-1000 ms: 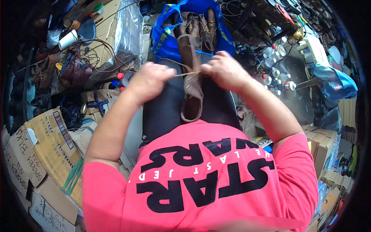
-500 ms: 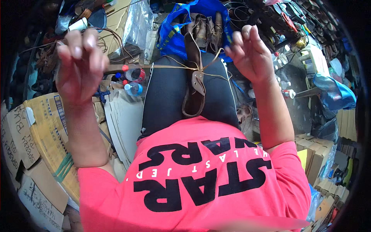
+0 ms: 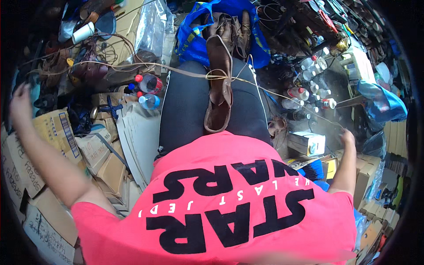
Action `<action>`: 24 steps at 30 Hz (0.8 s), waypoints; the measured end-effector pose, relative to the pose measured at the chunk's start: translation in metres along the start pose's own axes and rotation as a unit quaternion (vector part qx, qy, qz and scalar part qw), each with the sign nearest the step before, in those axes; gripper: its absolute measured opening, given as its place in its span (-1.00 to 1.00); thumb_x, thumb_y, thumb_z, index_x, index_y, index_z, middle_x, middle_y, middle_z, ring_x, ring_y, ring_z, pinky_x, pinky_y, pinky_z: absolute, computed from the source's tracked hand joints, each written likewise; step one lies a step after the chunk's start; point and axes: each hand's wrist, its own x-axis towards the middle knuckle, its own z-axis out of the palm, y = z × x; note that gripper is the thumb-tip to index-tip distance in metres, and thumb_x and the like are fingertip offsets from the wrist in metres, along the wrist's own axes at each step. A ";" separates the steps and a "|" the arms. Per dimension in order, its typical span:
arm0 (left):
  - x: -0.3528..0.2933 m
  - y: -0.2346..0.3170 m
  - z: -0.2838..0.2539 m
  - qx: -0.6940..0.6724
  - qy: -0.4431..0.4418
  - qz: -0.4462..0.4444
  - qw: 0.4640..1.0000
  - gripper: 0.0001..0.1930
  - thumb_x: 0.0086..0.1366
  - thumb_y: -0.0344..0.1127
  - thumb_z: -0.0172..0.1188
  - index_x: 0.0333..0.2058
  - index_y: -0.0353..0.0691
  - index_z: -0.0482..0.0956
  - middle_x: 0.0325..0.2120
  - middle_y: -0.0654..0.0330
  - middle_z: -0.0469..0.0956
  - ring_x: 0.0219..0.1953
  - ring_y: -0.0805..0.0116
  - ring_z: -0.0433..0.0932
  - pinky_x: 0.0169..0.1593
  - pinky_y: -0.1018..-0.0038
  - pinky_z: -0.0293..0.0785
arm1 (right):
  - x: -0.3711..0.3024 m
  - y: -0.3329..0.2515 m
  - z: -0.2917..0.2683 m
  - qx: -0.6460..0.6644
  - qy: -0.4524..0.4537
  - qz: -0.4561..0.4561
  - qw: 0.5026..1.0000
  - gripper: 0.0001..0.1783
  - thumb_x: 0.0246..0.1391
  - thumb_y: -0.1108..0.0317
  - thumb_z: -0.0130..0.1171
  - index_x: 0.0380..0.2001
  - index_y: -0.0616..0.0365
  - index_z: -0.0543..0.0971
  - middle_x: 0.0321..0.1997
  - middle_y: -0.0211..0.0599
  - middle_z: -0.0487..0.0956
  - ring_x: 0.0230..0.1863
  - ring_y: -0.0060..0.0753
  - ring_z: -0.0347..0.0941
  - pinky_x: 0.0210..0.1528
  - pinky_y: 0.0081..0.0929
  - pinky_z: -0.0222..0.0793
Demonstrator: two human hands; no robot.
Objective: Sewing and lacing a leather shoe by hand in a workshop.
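On my lap lies a brown leather shoe upper (image 3: pixel 219 99), long and open at its near end. A thin pale cord (image 3: pixel 176 70) loops and crosses around its middle. One strand runs left in a slack wave toward my left hand (image 3: pixel 20 104), far out over the cartons; that hand is blurred, its fingers closed around the strand's end. The other strand stretches right and down to my right hand (image 3: pixel 348 138), which pinches it beside the white box. Neither hand touches the leather.
A blue bag (image 3: pixel 187 48) holding brown shoes stands beyond my knees. Plastic bottles (image 3: pixel 151 84) are left of my legs, and several more (image 3: pixel 298 92) to the right. Cartons (image 3: pixel 57 137) are stacked at left. A white box (image 3: pixel 307 143) sits near my right arm.
Both hands have swung outward and down from above my knees, the left far left, the right far right. The cord is drawn out sideways, and the leather's far flap has opened wider.
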 end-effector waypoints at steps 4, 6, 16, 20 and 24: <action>-0.155 0.176 0.061 -0.419 -0.226 0.253 0.842 -0.53 0.06 -0.44 0.24 0.03 -0.18 0.54 -0.03 0.13 0.55 -0.02 0.34 0.51 0.10 0.43 0.36 | -0.023 -0.154 0.004 0.340 0.079 -0.281 0.894 -0.54 0.00 0.11 0.26 0.02 -0.11 0.57 -0.16 -0.18 0.55 -0.17 -0.26 0.51 -0.05 -0.39 0.40; -0.215 0.248 0.060 -0.486 -0.296 0.370 0.735 -0.42 0.03 -0.47 0.25 0.11 -0.18 0.44 0.10 0.09 0.44 0.16 0.26 0.40 0.24 0.39 0.24 | -0.057 -0.242 -0.014 0.400 0.119 -0.417 0.807 -0.52 -0.02 0.10 0.29 0.02 -0.13 0.56 -0.14 -0.21 0.51 -0.04 -0.24 0.45 0.03 -0.34 0.35; -0.205 0.231 0.064 -0.572 -0.479 0.068 0.663 -0.75 0.24 -0.18 0.20 -0.46 -0.25 0.60 -0.56 0.39 0.45 -0.45 0.64 0.38 -0.34 0.64 0.29 | -0.097 -0.321 -0.084 0.445 0.143 -0.418 0.779 -0.83 0.06 0.34 0.22 -0.39 0.21 0.49 -0.43 -0.16 0.52 -0.37 -0.26 0.46 -0.28 -0.41 0.36; -0.180 0.141 0.102 -0.532 -0.415 -0.148 0.723 -0.77 0.29 -0.19 0.17 -0.42 -0.23 0.62 -0.59 0.42 0.46 -0.58 0.70 0.24 -0.45 0.69 0.11 | -0.058 -0.273 -0.053 0.426 0.122 -0.302 0.844 -0.82 0.09 0.34 0.18 -0.37 0.23 0.48 -0.40 -0.19 0.52 -0.34 -0.29 0.44 -0.25 -0.39 0.35; -0.188 0.153 0.123 -0.367 -0.311 0.009 0.877 -0.66 0.33 -0.14 0.07 -0.10 -0.27 0.59 -0.25 0.05 0.61 -0.10 0.22 0.55 0.00 0.41 0.39 | -0.036 -0.259 -0.034 0.382 0.113 -0.409 0.821 -0.78 0.14 0.35 0.10 -0.17 0.17 0.56 -0.27 -0.17 0.48 -0.21 -0.28 0.44 -0.14 -0.43 0.34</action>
